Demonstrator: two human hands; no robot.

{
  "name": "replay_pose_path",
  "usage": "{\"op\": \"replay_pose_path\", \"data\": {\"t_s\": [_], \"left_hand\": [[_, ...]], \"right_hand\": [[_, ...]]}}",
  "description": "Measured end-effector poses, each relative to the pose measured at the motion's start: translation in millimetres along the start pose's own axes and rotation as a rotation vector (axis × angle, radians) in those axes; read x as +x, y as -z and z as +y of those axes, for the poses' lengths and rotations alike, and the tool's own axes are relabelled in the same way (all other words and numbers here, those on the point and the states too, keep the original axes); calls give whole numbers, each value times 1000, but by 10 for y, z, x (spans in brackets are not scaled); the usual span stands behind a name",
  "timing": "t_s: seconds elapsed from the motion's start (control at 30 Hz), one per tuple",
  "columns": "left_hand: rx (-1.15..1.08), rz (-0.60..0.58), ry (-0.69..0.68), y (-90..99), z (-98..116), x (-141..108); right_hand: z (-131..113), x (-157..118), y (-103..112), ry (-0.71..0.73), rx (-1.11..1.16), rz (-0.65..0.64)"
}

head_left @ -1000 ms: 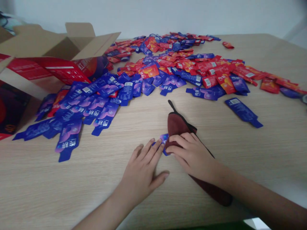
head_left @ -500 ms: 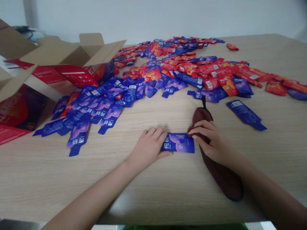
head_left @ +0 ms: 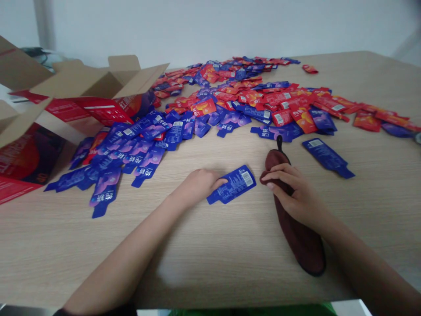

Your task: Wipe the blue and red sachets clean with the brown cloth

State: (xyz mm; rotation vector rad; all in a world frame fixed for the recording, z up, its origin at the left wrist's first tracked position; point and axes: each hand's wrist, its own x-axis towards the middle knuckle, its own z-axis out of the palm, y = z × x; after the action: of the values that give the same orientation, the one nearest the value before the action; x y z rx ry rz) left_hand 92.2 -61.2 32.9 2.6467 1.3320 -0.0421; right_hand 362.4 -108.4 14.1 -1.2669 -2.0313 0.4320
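My left hand (head_left: 204,184) pinches the narrow spout end of a blue sachet (head_left: 235,185), thumb on top. The sachet's printed back with a white barcode faces up. Between the fingers of my right hand (head_left: 292,188) is a fold of a dark maroon cloth (head_left: 301,241), long and edged in black, with a black loop at its far end. The cloth lies on the table under my right palm, a small gap away from the sachet. Another blue sachet (head_left: 328,157) rests alone beyond my right hand.
Blue sachets (head_left: 131,145) overlap in a pile at the left. Mixed red and blue sachets (head_left: 243,96) spread across the back of the wooden table (head_left: 197,250). Open red cardboard boxes (head_left: 98,109) stand at the far left, flaps up. One red sachet (head_left: 309,69) lies apart at the back.
The sachet in my left hand has been turned over, from its purple fruit front to its barcode back, and now sits tilted. My right hand keeps hold of the cloth, slightly apart from the sachet.
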Motion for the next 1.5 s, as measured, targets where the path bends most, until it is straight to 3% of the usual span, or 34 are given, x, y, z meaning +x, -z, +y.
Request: {"op": "replay_pose_path", "data": {"t_s": [0.1,0.17,0.3,0.43,0.5,0.6,0.7,0.8,1.0,1.07,1.17,1.27,1.33,1.4,1.5], "left_hand": [[90,169,65,-2,-7,-89],[60,218,82,8,28,-245],[-26,176,-20,-62,126,-636],[3,163,-71,-258,144,-868],[11,173,-66,-346,140,-893],[11,200,-26,-423,155,-886],[-16,219,-3,-442,180,-889],[-56,214,-5,-430,183,-905],[-91,187,-23,-388,146,-902],[-99,179,-28,-379,142,-898],[-103,177,-28,-378,152,-901],[-92,199,-12,-395,172,-909],[-89,211,-5,-410,182,-911],[-91,219,-3,-418,185,-910],[-105,215,-5,-409,174,-904]], "right_hand": [[-6,-13,-27,-7,-11,-29],[-2,-2,-33,-12,-16,-29],[-36,94,-34,0,-32,-2],[-280,273,-149,60,-40,-10],[-470,365,-299,119,-61,-66],[-699,449,-586,243,-159,-253],[-725,427,-752,279,-301,-348],[-526,322,-674,213,-376,-290],[-42,224,-222,75,-358,-227],[-70,295,-173,58,-351,-202],[-340,418,-304,108,-311,-156],[-655,427,-571,242,-265,-242],[-737,359,-697,275,-300,-304],[-670,265,-714,250,-355,-311],[-374,146,-547,181,-401,-257]]}}
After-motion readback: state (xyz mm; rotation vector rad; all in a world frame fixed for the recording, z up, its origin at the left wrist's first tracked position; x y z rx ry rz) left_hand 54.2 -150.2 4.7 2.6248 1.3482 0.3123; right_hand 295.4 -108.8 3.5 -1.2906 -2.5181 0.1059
